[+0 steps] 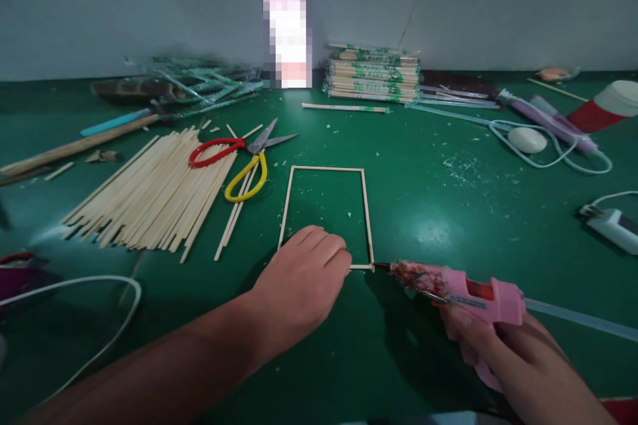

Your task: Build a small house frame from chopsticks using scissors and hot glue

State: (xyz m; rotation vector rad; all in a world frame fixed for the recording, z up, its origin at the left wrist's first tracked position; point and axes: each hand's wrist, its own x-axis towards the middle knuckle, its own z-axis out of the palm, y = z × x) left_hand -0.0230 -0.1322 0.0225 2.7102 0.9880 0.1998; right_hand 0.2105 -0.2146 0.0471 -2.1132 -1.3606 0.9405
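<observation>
No readable text. Green print on chopstick packs (373, 73) at table's (448, 212) back edge too blurred to read; nothing legible on glue gun (463, 289) or elsewhere.

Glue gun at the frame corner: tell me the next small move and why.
Probably squeeze a small bead there. The glue gun in the right hand has its nozzle at the near right corner of the stick frame, and the left hand presses the near stick flat.
</observation>
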